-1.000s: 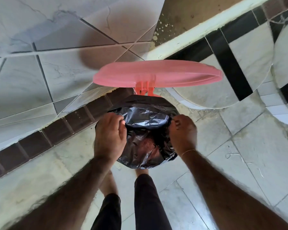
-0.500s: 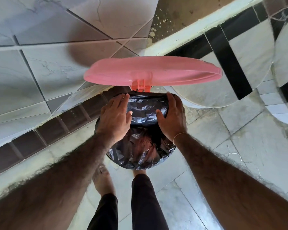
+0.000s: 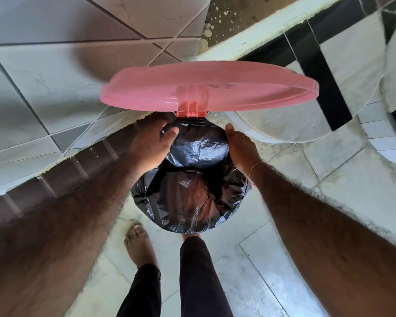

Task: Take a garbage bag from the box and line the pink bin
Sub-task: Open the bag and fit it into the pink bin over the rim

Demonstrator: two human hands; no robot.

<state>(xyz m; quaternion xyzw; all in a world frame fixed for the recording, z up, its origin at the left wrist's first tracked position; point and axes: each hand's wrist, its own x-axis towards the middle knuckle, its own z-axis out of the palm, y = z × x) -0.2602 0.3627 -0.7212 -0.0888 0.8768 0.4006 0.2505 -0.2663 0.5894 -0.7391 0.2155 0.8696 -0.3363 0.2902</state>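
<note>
The pink bin stands on the floor with its round lid [image 3: 215, 88] tipped up on the hinge [image 3: 191, 109]. A black garbage bag [image 3: 192, 202] covers the bin's mouth and rim, hiding the body; pink shows faintly through the film. My left hand [image 3: 151, 147] is at the far left of the rim, its thumb curled over a fold of the bag and pinching it. My right hand [image 3: 240, 147] lies against the far right of the rim, thumb straight along the bag, fingers hidden behind it.
A tiled wall with a dark skirting strip [image 3: 62, 172] runs close behind the bin on the left. A white ledge and black-and-white curved tiling [image 3: 329, 99] lie to the right. My bare foot [image 3: 138, 243] and dark trouser legs stand just before the bin.
Both hands slid from the top of the bag toward the back of the rim, near the hinge. The left thumb now hooks a fold; the camera moved closer.
</note>
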